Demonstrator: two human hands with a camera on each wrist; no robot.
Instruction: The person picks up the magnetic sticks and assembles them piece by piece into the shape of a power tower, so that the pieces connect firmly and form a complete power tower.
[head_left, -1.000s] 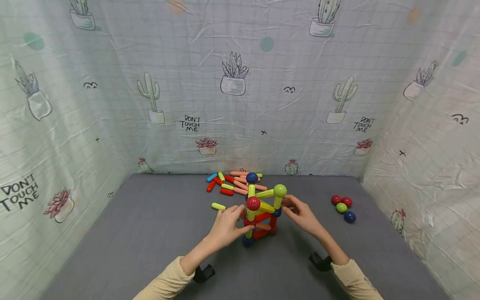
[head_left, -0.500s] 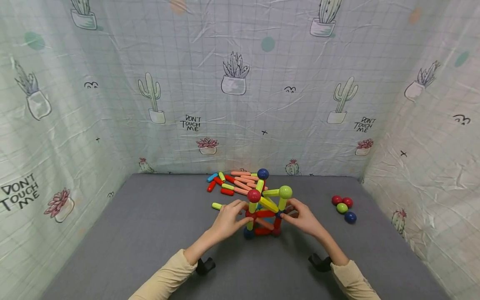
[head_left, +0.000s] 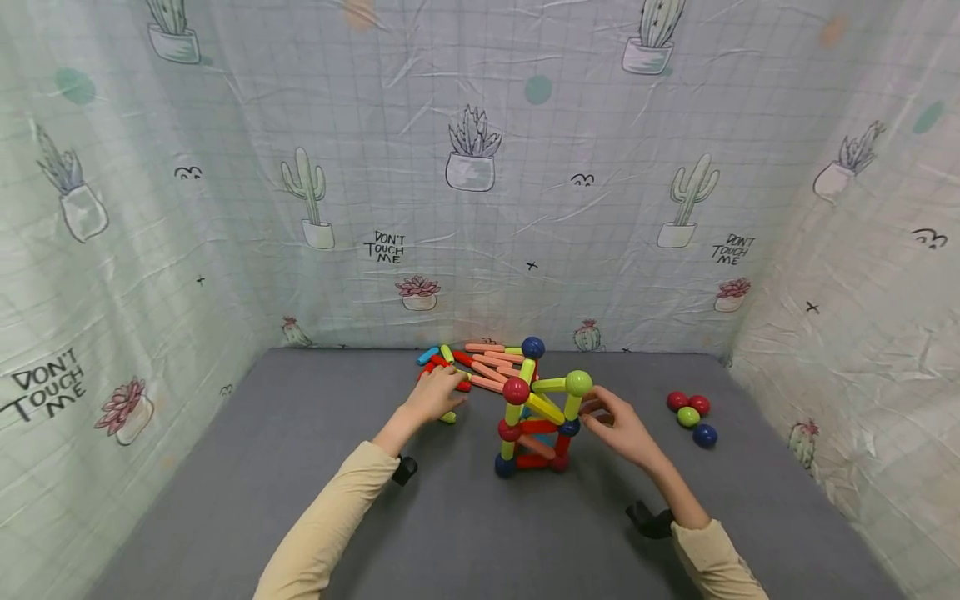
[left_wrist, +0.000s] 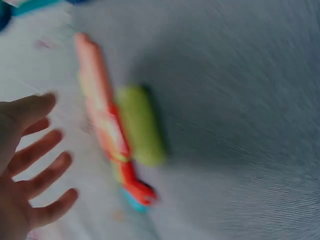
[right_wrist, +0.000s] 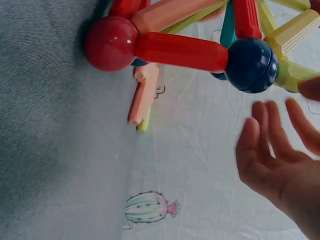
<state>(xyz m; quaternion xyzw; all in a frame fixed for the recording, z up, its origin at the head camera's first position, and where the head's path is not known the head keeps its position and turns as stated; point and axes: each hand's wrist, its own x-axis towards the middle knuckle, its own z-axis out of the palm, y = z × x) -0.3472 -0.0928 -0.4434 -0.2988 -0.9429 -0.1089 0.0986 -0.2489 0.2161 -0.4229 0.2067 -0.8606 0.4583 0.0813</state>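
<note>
A two-level structure of magnetic rods and balls [head_left: 538,426] stands upright on the grey table. Red, blue and lime balls [head_left: 578,383] join its lime, yellow, red and pink rods. Its right side is beside my right hand [head_left: 621,427], whose fingers are loosely bent; in the right wrist view they lie close to a dark blue ball [right_wrist: 252,65] and the thumb tip overlaps a lime rod. Away from the structure, my left hand [head_left: 432,395] reaches over the near left of the loose rods. The blurred left wrist view shows its fingers spread and holding nothing, near a single lime rod [left_wrist: 141,125].
Behind the structure lies a pile of loose pink, red, lime and blue rods [head_left: 491,372], near the back edge of the table [head_left: 315,467]. Several loose balls [head_left: 687,416] sit together at the right. A printed curtain [head_left: 375,167] encloses the back and sides.
The structure has turned slightly and shifted right. My left hand has let go of it and moved left and back to the loose rods. My right hand has eased slightly off its side.
</note>
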